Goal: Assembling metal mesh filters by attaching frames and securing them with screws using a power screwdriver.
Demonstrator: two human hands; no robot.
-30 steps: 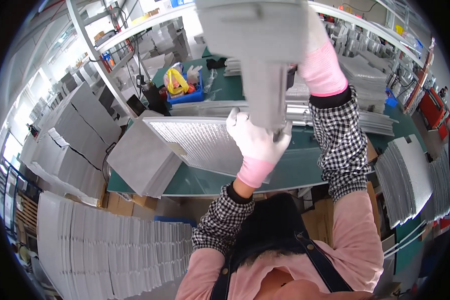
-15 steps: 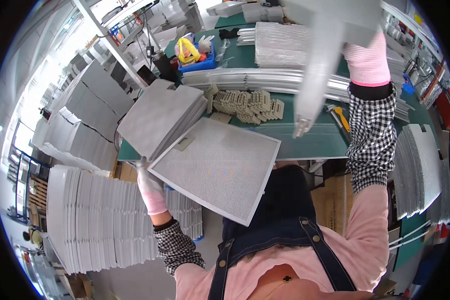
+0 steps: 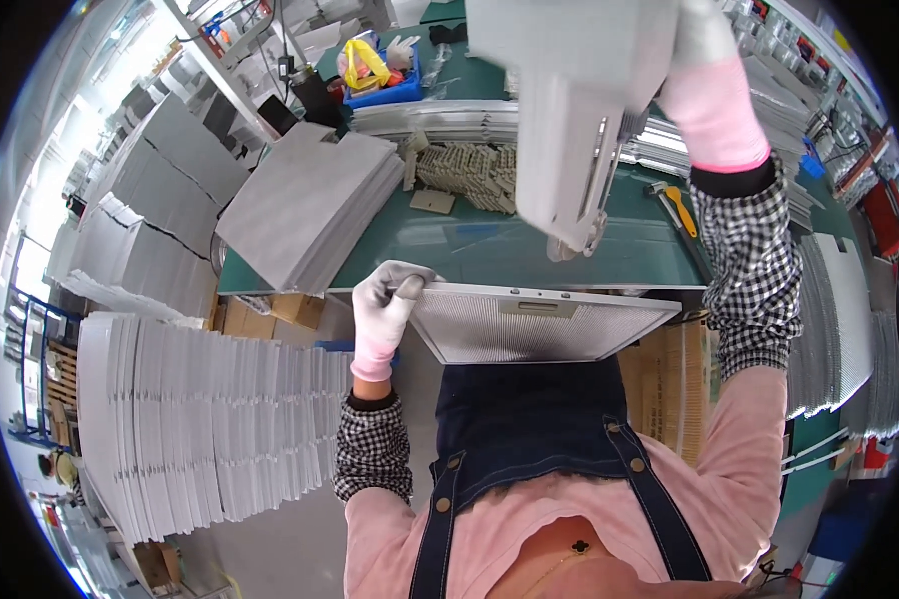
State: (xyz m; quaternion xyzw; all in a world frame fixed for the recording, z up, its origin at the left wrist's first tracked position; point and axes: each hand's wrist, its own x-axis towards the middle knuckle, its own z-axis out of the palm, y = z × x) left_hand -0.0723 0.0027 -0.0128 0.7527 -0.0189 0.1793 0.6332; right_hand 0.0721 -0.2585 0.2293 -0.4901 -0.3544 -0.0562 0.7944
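My gloved left hand (image 3: 388, 304) is closed on the left corner of a framed mesh panel (image 3: 529, 331), thumb on top. The panel is tilted steeply at the front edge of the table, in front of my apron. A small beige plate (image 3: 537, 308) sits at the panel's upper edge, where small dark marks or holes show. My gloved right hand (image 3: 704, 60) is closed at the side of a large white handheld tool (image 3: 569, 130), its fingers partly hidden. The tool's metal nose (image 3: 579, 243) hangs above the panel's upper edge, apart from it.
Beige plates (image 3: 469, 172) lie piled on the green table (image 3: 390, 235). Stacked panels (image 3: 310, 210) stand left of them. A yellow-handled scraper (image 3: 681, 212) and a hammer-like tool lie right. Many panels (image 3: 200, 419) stand lower left; a blue bin (image 3: 390, 92) is behind.
The panel has swung from lying broadly facing up to a steep tilt along the table's edge. My left hand has moved right and up with it; the white tool has shifted left.
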